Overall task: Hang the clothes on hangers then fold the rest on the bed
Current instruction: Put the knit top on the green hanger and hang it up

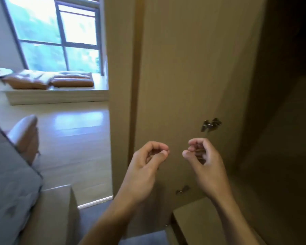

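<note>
My left hand (145, 163) and my right hand (203, 160) are raised side by side in front of the inner face of an open wardrobe door (175, 68). Both have loosely curled fingers and hold nothing. My left thumb lies near its fingertips. The dark wardrobe interior (281, 121) is to the right, and I cannot make out what hangs inside it. The bed (12, 183) with a grey cover fills the lower left. No clothes or hangers are visible in this blurred view.
A metal hinge (211, 124) sits on the door just above my right hand. A wooden ledge (201, 221) juts out at the wardrobe's base. Pale wood floor (74, 138) leads to a window seat with brown cushions (48, 80).
</note>
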